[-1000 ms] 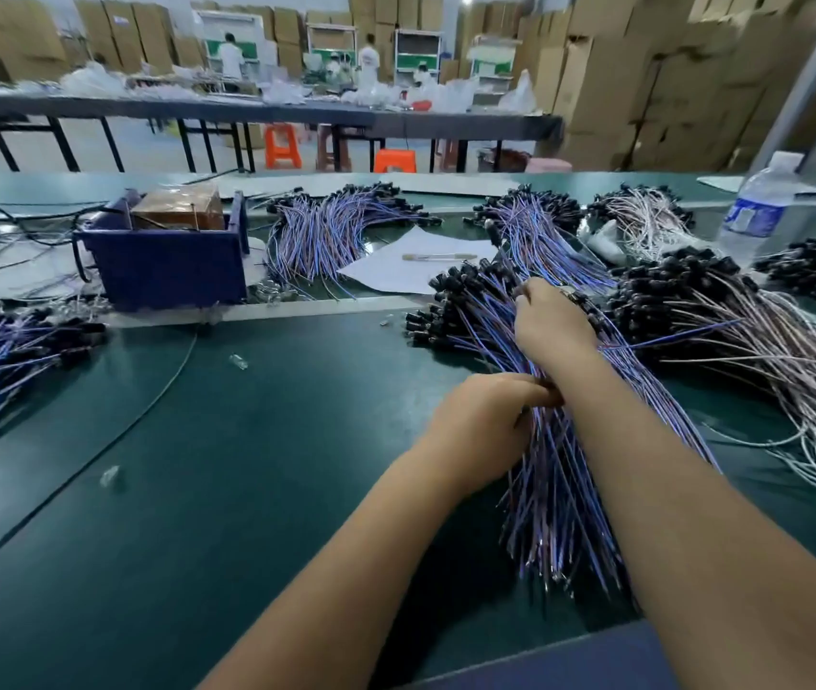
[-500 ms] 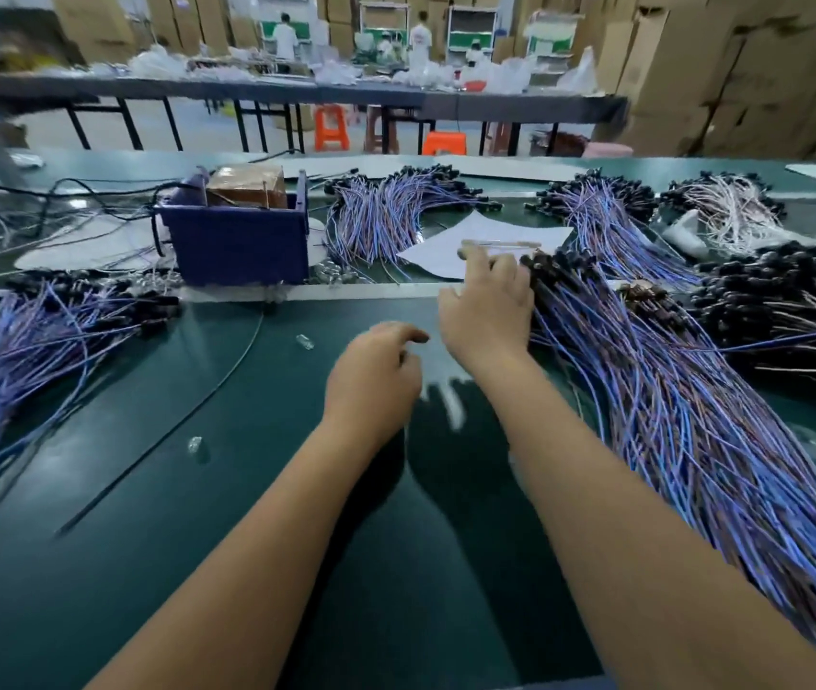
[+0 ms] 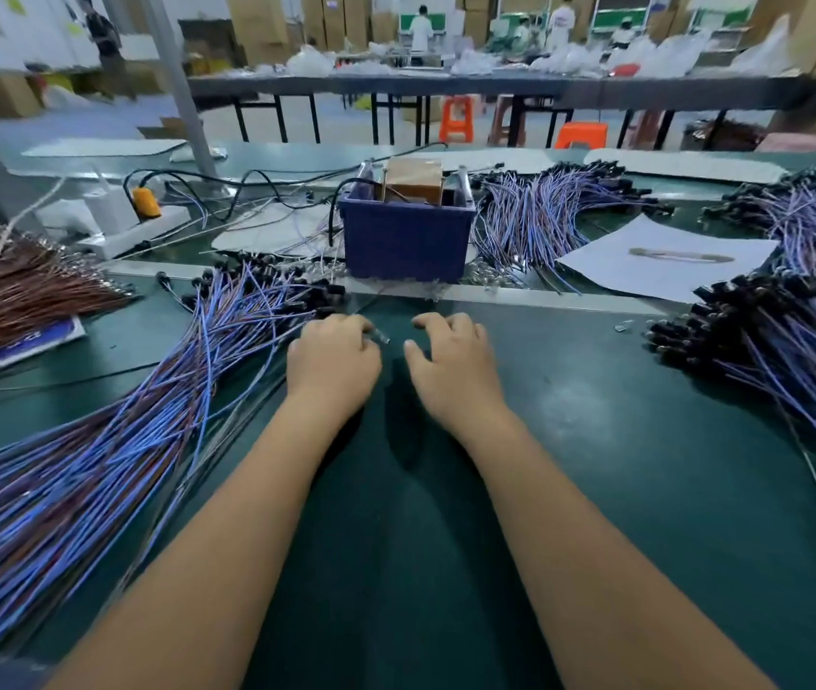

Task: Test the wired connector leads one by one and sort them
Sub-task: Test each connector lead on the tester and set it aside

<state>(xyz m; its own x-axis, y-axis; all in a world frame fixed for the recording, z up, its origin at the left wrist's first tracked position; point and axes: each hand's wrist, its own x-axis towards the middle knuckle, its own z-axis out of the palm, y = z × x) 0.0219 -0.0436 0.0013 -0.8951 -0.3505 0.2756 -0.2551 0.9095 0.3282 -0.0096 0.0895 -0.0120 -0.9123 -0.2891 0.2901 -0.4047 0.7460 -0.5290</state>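
My left hand (image 3: 333,363) lies on the green mat (image 3: 595,440) with its fingers curled round a thin connector lead (image 3: 380,335); only the lead's small pale end shows past the fingertips. My right hand (image 3: 450,363) is beside it, a little apart, fingers loosely bent with their tips on the mat and nothing in them. A big fan of blue-purple leads (image 3: 122,440) with black connectors spreads to the left of my left hand. Another such pile (image 3: 794,351) lies at the right. The blue tester box (image 3: 406,241) stands just beyond both hands.
More blue-purple leads (image 3: 545,216) lie behind the box, and brown leads (image 3: 12,291) at the far left. A white sheet (image 3: 664,261) lies at the back right, a power strip (image 3: 137,231) with cables at the back left. A metal strip (image 3: 520,293) crosses the bench.
The view swung left from the right pile to the box. Both hands left that pile and moved to the mat in front of the box, my left hand still curled.
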